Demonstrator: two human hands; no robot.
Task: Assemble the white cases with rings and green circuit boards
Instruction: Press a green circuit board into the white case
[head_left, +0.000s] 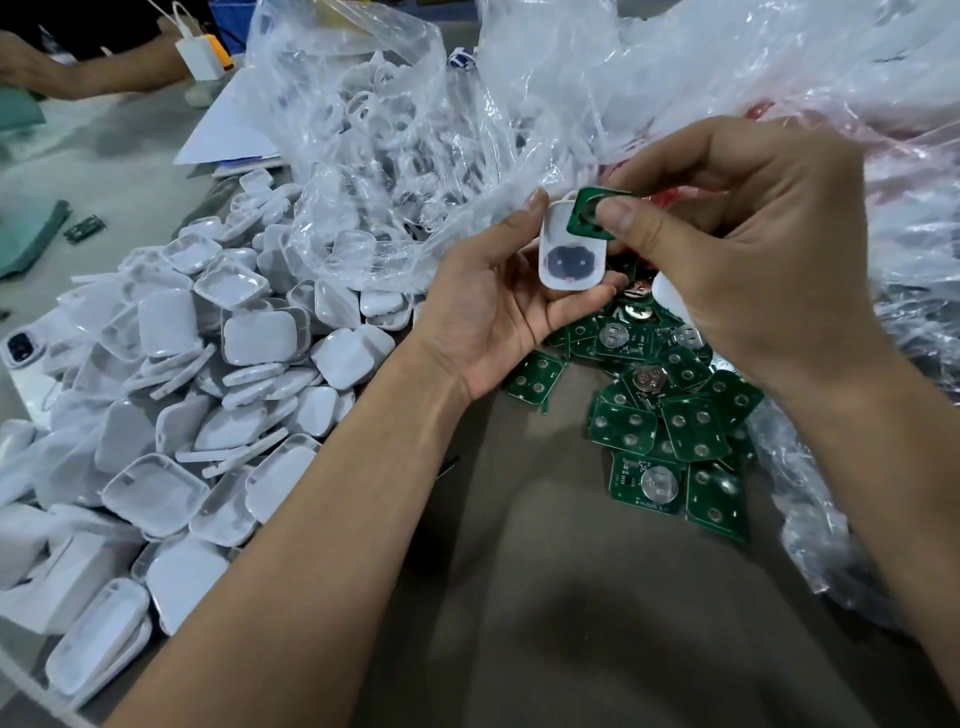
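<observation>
My left hand (488, 306) grips a white case half (569, 254) with a dark round patch inside, held up above the table. My right hand (727, 249) pinches a green circuit board (587, 215) between thumb and fingers, tilted at the case's upper edge and partly over it. A second white piece (670, 293) shows under my right palm; how it is held is hidden. A heap of white case halves (208, 374) covers the left of the table. Several loose green boards (654, 415) with coin cells lie below my hands. No ring is plainly visible.
Clear plastic bags (395, 145) with more white parts lie behind the hands, and another crumpled bag (841, 130) spreads along the right. Another person's arm (88, 73) rests at the far left beside a white charger (200, 54). Brown table surface (561, 597) lies between my forearms.
</observation>
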